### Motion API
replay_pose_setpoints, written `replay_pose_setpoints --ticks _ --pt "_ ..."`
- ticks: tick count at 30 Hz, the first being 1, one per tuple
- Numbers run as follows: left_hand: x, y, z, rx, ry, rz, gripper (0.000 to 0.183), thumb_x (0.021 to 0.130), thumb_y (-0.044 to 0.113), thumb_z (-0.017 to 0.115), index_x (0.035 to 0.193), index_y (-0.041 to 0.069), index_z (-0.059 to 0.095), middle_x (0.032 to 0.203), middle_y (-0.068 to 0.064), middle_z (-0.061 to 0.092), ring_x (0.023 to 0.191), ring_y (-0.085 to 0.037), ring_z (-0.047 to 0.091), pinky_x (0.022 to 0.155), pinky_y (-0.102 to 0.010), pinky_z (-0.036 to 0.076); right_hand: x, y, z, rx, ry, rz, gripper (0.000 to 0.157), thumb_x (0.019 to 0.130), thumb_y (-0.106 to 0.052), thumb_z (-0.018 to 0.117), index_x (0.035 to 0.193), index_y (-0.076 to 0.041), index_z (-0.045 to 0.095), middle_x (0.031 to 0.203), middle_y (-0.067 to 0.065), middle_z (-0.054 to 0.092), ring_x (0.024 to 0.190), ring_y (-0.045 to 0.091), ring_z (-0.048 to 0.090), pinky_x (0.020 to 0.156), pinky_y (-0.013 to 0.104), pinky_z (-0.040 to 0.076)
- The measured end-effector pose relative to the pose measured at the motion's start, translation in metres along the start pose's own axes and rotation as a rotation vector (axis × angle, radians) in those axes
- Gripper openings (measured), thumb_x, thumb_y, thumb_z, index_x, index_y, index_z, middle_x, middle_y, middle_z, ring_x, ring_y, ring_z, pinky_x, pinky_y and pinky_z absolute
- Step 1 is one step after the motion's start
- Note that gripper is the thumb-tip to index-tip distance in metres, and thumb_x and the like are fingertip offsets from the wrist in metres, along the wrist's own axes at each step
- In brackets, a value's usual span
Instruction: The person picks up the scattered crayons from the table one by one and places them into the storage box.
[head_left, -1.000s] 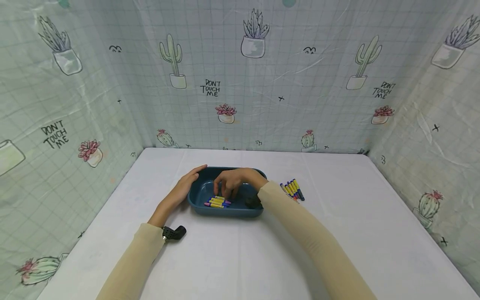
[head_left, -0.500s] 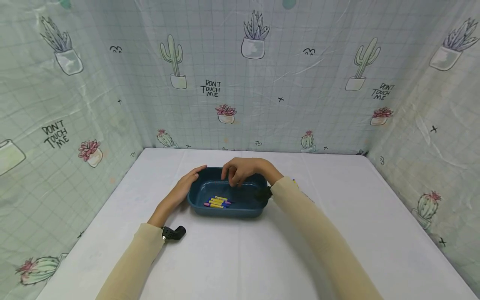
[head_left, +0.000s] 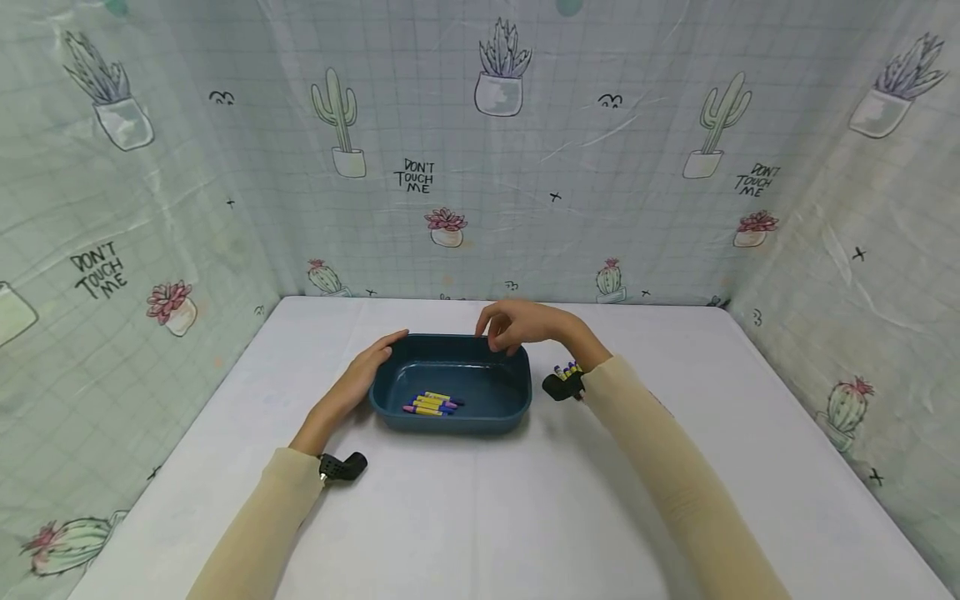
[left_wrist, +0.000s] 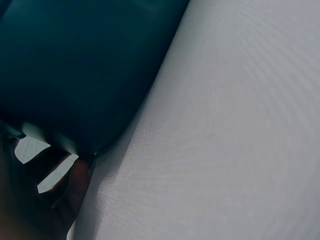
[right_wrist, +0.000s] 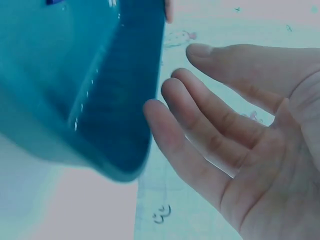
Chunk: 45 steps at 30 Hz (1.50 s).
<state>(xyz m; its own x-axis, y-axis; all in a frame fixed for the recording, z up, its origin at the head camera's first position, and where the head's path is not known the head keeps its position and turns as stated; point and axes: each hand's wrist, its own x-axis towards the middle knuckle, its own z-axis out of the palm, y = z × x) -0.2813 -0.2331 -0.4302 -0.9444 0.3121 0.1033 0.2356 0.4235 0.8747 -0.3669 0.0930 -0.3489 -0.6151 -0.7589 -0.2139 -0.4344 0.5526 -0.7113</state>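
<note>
A dark blue-green rectangular basin [head_left: 453, 425] sits on the white table. Several crayons [head_left: 430, 405] with yellow wrappers and purple or blue ends lie together inside it, towards the front left. My left hand [head_left: 358, 375] rests against the basin's left end; in the left wrist view its fingertips touch the outer wall. Over the far right part of the rim is my right hand [head_left: 522, 323]. In the right wrist view this hand [right_wrist: 240, 145] holds nothing, its fingers loosely bent and separated beside the basin's edge.
More crayons [head_left: 567, 370] lie on the table right of the basin, partly hidden by the right wrist's black camera [head_left: 562, 385] and sleeve. Another black camera [head_left: 343, 467] is on the left wrist. A patterned cloth [head_left: 555, 167] encloses the table's back and sides.
My right hand has come up out of the basin, away from the crayons there, and moved right and back to the far rim. The left hand stays on the left end.
</note>
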Motion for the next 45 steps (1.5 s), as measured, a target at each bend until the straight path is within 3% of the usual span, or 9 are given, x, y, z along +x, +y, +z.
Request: replay_pose_setpoints --ticks 10,16,21,26,37,45 --pt "0.001 -0.001 -0.001 0.011 0.011 -0.002 0.049 0.113 0.014 0.028 0.161 0.006 0.035 0.169 -0.017 0.03 0.16 -0.04 0.019 0.129 -0.065 0.013 -0.04 0.016 -0.005 0.053 0.157 -0.012 0.031 0.097 -0.008 0.066 0.128 0.0 0.063 0.111 0.022 0.071 0.096 0.036 0.071 0.079 0.04 0.064" --pt "0.01 -0.029 0.003 0.004 0.02 0.001 0.05 0.114 0.018 0.024 0.163 0.009 0.032 0.171 -0.016 0.027 0.16 -0.04 0.016 0.128 -0.066 0.01 -0.068 0.039 -0.003 0.112 0.235 -0.004 0.028 0.097 -0.008 0.065 0.125 -0.004 0.064 0.109 0.018 0.07 0.095 0.025 0.07 0.084 0.049 0.064" --pt "0.015 -0.043 0.004 0.02 0.035 0.009 0.05 0.114 0.025 0.024 0.163 0.017 0.034 0.171 -0.01 0.029 0.161 -0.037 0.017 0.128 -0.066 0.011 -0.088 0.059 0.0 0.138 0.292 0.02 0.027 0.098 -0.007 0.062 0.125 -0.006 0.064 0.107 0.016 0.069 0.103 0.04 0.068 0.086 0.05 0.063" --pt "0.014 -0.043 0.003 0.029 0.042 0.008 0.05 0.114 0.029 0.025 0.162 0.023 0.036 0.171 -0.005 0.031 0.161 -0.033 0.019 0.129 -0.064 0.012 -0.104 0.074 0.003 0.141 0.34 0.056 0.026 0.098 -0.005 0.06 0.123 -0.005 0.065 0.107 0.017 0.069 0.108 0.05 0.065 0.086 0.05 0.063" --pt "0.013 -0.039 0.003 0.027 0.048 0.015 0.05 0.114 0.028 0.025 0.162 0.02 0.035 0.171 -0.007 0.03 0.161 -0.035 0.019 0.129 -0.064 0.011 -0.122 0.109 0.004 0.127 0.405 0.177 0.034 0.097 -0.009 0.065 0.129 0.005 0.061 0.113 0.021 0.068 0.102 0.036 0.068 0.081 0.04 0.065" --pt "0.016 -0.041 0.003 0.014 0.041 0.008 0.05 0.114 0.026 0.025 0.163 0.018 0.034 0.171 -0.008 0.029 0.161 -0.035 0.018 0.129 -0.064 0.011 -0.129 0.122 0.006 0.17 0.387 0.264 0.038 0.097 -0.01 0.067 0.132 0.004 0.059 0.121 0.025 0.066 0.104 0.033 0.068 0.083 0.04 0.064"
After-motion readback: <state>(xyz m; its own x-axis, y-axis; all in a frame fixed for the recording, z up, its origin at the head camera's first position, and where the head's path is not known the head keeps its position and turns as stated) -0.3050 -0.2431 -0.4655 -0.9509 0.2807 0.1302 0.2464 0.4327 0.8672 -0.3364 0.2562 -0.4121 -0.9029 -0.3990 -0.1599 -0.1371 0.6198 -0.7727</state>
